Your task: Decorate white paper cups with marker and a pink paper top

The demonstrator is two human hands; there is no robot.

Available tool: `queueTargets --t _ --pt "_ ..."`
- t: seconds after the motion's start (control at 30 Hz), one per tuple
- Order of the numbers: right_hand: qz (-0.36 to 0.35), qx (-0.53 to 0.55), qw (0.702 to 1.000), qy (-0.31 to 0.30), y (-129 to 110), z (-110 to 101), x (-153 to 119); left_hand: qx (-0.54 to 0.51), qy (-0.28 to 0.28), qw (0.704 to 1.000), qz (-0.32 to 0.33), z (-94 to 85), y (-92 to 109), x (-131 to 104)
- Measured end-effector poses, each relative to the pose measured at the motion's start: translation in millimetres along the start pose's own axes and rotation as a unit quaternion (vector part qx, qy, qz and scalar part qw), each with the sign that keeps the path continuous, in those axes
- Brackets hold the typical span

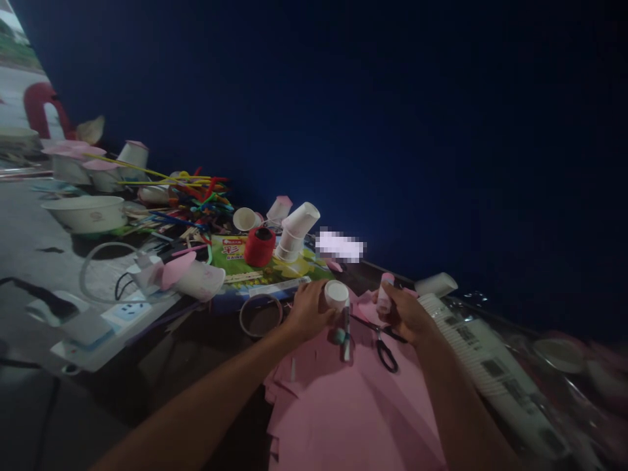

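Observation:
My left hand (310, 309) is closed around a white paper cup (336, 295), whose round end faces up toward me. My right hand (406, 315) grips a small tube with a pink top (386, 292); it resembles a glue stick, but blur hides the details. Below and between both hands lies a stack of pink paper sheets (343, 418). Black-handled scissors (386, 353) rest on the paper near my right wrist. A slim pen-like stick (347, 333) and a small green roundish thing (338, 336) lie just under the cup.
A long sleeve of stacked cups (483, 360) lies to the right. Behind my left hand are a red yarn roll (260, 246), a stacked cup pair (297, 232) and a tape ring (260, 315). Leftward are a power strip (115, 327), bowl (87, 214) and pipe cleaners (201, 196). A dark wall (392, 131) stands behind.

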State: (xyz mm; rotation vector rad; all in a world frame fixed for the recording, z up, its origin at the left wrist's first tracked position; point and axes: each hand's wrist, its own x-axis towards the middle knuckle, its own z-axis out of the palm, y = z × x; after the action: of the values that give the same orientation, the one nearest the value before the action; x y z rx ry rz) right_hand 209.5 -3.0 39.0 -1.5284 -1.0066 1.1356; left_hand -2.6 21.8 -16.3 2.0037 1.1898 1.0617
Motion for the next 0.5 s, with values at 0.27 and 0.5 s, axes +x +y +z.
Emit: queueTargets --t 0.27,0.5 --pt "-0.040 -0.332 0.939 0.079 -0.7 0.9 13.9 0.006 0.000 1.000 0.018 -1.8 1.1 -0.1" --pt "-0.154 -0.460 0.874 0.011 2.1 20.4 -36.2 0.012 -0.023 1.000 0.016 -3.4 3.8 3.0"
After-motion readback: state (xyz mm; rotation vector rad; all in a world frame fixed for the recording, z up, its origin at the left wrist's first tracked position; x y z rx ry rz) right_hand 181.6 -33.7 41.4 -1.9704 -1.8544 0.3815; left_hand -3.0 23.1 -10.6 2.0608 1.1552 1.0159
